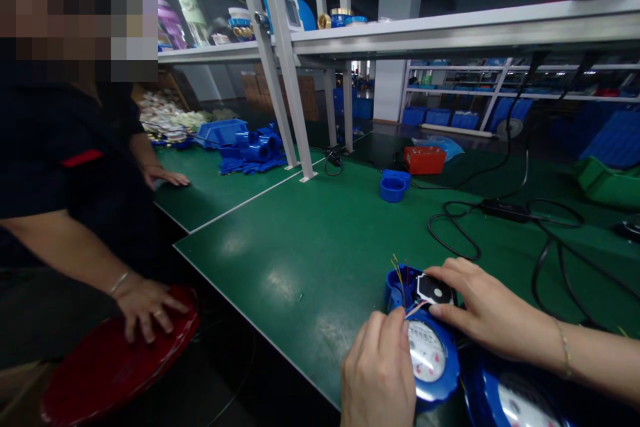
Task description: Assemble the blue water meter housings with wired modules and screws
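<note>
The fingertips of the right hand (483,307) lay spread over the small black module (433,290), pressing it down into the open blue housing (395,283) at the top of the water meter (430,353) — a flat, holding touch, not a pinch. The left hand (379,373) was curled against the meter's near side, thumb toward the dial (425,350), steadying it; its fingers were mostly hidden behind the knuckles, so I could not tell how tightly they closed. Thin coloured wires (400,273) stood up out of the housing just beside the module.

To my eye the job called for care with those wires — kept clear of the module's edge, so none got nipped under it, and pressure kept even so the module sat flat rather than tilted. The meter sat at the near edge of the green table (320,240), so the bracing hand mattered.

A second blue meter (515,400) lay just beside it to the right. Farther out, black cables (500,210) looped across the table, with a small blue cup-shaped part (394,185) and a red box (425,160) well apart toward the far side. On the left another person rested a hand (145,303) on a red stool (110,360).
</note>
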The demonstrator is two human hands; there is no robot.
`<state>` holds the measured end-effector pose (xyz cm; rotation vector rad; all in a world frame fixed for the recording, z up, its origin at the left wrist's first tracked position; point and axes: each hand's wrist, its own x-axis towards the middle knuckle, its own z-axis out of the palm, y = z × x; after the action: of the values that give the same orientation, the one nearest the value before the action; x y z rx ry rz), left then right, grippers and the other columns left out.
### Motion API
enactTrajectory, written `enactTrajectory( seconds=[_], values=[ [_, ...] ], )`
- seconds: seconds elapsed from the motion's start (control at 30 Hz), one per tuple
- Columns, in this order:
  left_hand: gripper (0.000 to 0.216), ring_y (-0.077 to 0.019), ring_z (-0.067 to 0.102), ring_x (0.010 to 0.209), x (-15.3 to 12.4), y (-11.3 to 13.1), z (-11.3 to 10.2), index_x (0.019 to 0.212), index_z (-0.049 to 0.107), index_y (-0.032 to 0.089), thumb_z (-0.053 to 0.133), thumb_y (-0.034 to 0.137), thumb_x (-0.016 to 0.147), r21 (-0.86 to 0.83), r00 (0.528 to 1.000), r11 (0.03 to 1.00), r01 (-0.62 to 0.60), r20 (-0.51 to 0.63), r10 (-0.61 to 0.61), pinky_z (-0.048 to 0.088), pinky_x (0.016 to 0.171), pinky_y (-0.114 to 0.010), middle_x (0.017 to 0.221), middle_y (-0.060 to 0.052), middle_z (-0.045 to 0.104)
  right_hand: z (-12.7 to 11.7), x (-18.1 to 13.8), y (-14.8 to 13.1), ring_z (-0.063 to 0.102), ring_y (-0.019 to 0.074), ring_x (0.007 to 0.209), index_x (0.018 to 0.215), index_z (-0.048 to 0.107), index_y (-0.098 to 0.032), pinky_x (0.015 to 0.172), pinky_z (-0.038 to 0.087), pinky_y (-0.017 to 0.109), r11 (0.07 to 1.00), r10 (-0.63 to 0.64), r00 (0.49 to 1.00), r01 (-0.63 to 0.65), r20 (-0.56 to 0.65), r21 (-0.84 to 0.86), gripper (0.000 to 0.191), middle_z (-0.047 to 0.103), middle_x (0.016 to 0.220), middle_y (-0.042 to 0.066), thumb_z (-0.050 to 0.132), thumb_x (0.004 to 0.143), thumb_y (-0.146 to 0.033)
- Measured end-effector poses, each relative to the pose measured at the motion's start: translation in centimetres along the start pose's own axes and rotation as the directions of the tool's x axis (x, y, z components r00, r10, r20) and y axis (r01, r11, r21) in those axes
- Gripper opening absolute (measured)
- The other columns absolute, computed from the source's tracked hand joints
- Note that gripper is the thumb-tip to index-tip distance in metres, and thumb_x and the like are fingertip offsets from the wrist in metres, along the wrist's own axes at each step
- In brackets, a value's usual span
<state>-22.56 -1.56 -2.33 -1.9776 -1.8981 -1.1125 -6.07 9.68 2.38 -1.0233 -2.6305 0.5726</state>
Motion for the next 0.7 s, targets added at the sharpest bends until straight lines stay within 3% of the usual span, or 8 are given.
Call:
enactTrajectory(
  seconds=[0.23, 0.43, 0.7],
  values=[
    [0.021, -0.0165, 0.06, 0.07, -0.1, -0.09, -0.2, 0.104, 0.056, 0.02, 0.042, 0.016, 0.088, -0.019, 0.999, 1.0, 0.02, 0.034, -0.02, 0.051, 0.059, -0.028, 0.079, -0.003, 0.059, 0.31, 0.24, -0.21, 0.046, 0.0203, 0.092, 0.116, 0.055, -0.02, 0.083, 0.038, 0.036, 1.0, 0.02, 1.0, -0.02, -0.018, -0.008, 0.032, 0.052, 0.097, 0.004, 0.06, 0.087, -0.031],
    [0.022, -0.0139, 0.06, 0.064, 0.15, 0.05, -0.68, 0.102, 0.058, 0.021, 0.039, 0.021, 0.09, -0.073, 0.992, 0.993, 0.093, 0.095, -0.086, 0.051, 0.056, -0.025, 0.08, -0.002, 0.057, 0.62, 0.38, -0.54, 0.045, 0.0202, 0.092, 0.114, 0.056, -0.02, 0.082, 0.037, 0.036, 0.999, 0.044, 0.999, -0.044, -0.028, 0.006, 0.03, 0.052, 0.096, 0.004, 0.06, 0.086, -0.027],
    [0.022, -0.0146, 0.06, 0.075, 0.0, -0.11, -0.41, 0.1, 0.057, 0.025, 0.037, 0.025, 0.092, -0.187, 0.96, 0.954, 0.234, 0.202, -0.196, 0.05, 0.063, -0.027, 0.088, -0.002, 0.056, 0.74, 0.32, -0.34, 0.045, 0.0206, 0.091, 0.113, 0.056, -0.02, 0.082, 0.037, 0.037, 0.998, 0.064, 0.998, -0.064, -0.029, 0.0, 0.028, 0.053, 0.095, 0.004, 0.059, 0.085, -0.027]
  ],
)
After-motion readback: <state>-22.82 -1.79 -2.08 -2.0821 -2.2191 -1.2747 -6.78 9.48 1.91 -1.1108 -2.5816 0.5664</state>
